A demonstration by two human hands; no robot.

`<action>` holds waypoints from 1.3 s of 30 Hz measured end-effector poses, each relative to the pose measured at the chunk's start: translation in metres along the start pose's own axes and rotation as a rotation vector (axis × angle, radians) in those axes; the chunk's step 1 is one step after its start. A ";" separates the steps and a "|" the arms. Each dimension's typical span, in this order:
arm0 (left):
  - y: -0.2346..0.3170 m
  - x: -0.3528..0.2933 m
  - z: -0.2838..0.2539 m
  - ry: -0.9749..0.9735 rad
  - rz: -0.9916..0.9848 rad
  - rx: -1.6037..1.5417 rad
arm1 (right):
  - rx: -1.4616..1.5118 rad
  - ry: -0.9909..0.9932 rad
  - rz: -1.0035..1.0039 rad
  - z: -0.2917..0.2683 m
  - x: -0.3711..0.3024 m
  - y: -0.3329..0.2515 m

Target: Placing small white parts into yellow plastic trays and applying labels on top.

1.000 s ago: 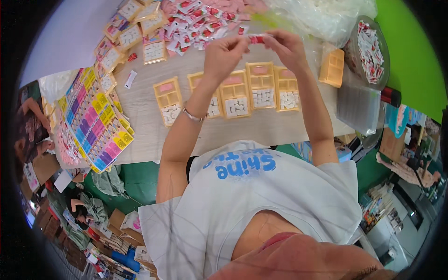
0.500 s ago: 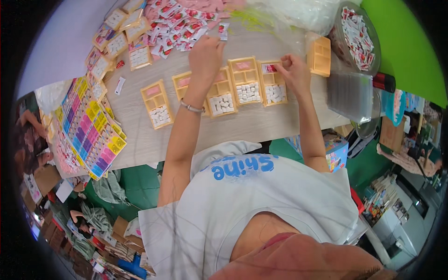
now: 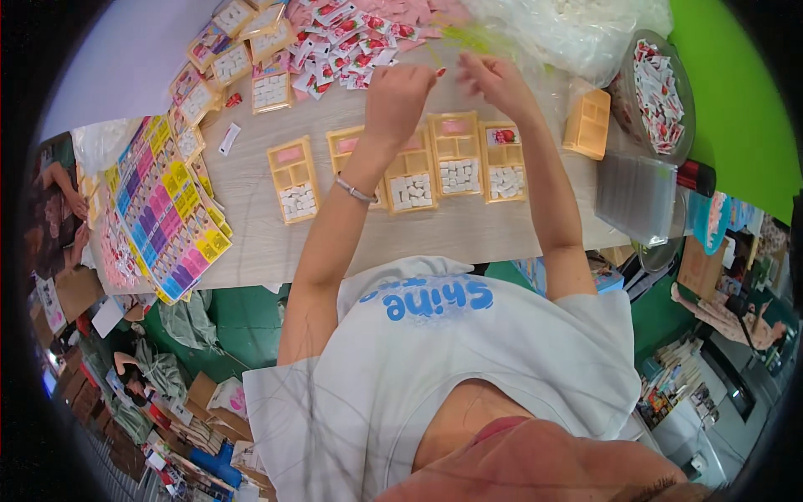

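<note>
My left hand (image 3: 400,102) is raised over the row of trays, its fingers pinched on a small strawberry-print sachet (image 3: 441,73), of which only a red corner shows. Close by on its right, my right hand (image 3: 495,84) is open, with loosely parted, slightly blurred fingers and nothing visible in them. Beneath it, the rightmost yellow tray (image 3: 504,161) has white pellets at the near end and a strawberry sachet (image 3: 503,135) in its far compartment. Other yellow trays (image 3: 292,179) in the row hold white pellets and pink pieces; my left forearm partly covers one.
Strawberry sachets (image 3: 355,46) are heaped at the far side. Packed trays (image 3: 230,63) and colourful printed sheets (image 3: 167,209) lie to the left. At right are an upended tray (image 3: 589,125), a bowl of sachets (image 3: 657,96) and clear plastic covers (image 3: 636,197).
My right hand has left the rightmost tray, where the sachet now lies, and moved far and left towards my left hand. My left hand has come nearer with its sachet. The view has shifted slightly.
</note>
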State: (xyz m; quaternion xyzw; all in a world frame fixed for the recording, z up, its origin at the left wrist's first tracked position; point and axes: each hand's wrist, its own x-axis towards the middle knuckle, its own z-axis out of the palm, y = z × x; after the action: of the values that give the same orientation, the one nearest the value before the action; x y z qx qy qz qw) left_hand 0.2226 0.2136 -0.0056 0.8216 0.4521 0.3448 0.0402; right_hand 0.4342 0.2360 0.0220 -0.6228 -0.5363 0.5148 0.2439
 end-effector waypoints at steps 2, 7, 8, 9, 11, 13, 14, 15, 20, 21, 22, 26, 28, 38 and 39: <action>0.007 -0.008 -0.016 0.078 0.071 -0.022 | 0.142 -0.141 0.074 -0.002 -0.014 -0.003; 0.016 -0.025 -0.025 0.149 0.227 -0.074 | 0.474 -0.329 0.039 0.004 -0.047 0.013; 0.021 -0.024 -0.028 0.154 0.278 -0.111 | 0.419 -0.284 0.061 0.002 -0.052 0.013; 0.024 -0.024 -0.030 0.160 0.329 -0.148 | 0.364 -0.239 0.083 0.001 -0.056 0.014; 0.028 -0.030 -0.026 0.142 0.357 -0.171 | 0.341 -0.251 0.090 -0.004 -0.059 0.018; 0.028 -0.039 -0.023 0.128 0.385 -0.187 | 0.316 -0.268 0.093 -0.002 -0.062 0.021; 0.028 -0.043 -0.024 0.086 0.262 -0.177 | 0.168 -0.153 0.042 0.002 -0.064 0.023; 0.028 -0.048 -0.023 0.043 0.139 -0.165 | 0.019 -0.039 -0.009 0.007 -0.067 0.026; 0.055 -0.073 -0.021 -0.029 -0.057 -0.107 | -0.456 0.236 -0.177 0.032 -0.077 0.044; 0.059 -0.078 -0.015 -0.064 -0.047 -0.064 | -0.601 0.328 -0.290 0.038 -0.076 0.042; 0.064 -0.085 -0.008 -0.146 -0.081 -0.019 | -0.600 0.318 -0.300 0.042 -0.078 0.040; 0.075 -0.091 -0.009 -0.223 -0.109 0.093 | -0.665 0.411 -0.324 0.034 -0.063 0.010; 0.066 -0.076 -0.019 -0.178 -0.120 0.070 | -0.599 0.470 -0.467 0.028 -0.035 -0.003; -0.058 0.000 -0.020 -0.026 -0.276 0.334 | -0.798 0.230 -0.694 0.057 0.094 -0.044; -0.054 0.005 -0.017 -0.100 -0.322 0.402 | -0.843 0.295 -0.775 0.056 0.099 -0.038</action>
State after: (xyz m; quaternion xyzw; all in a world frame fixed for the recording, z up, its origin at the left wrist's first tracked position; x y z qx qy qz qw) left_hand 0.1752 0.2455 -0.0105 0.7466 0.6340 0.1960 -0.0471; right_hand 0.3578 0.3247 -0.0025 -0.4898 -0.8433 0.0384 0.2177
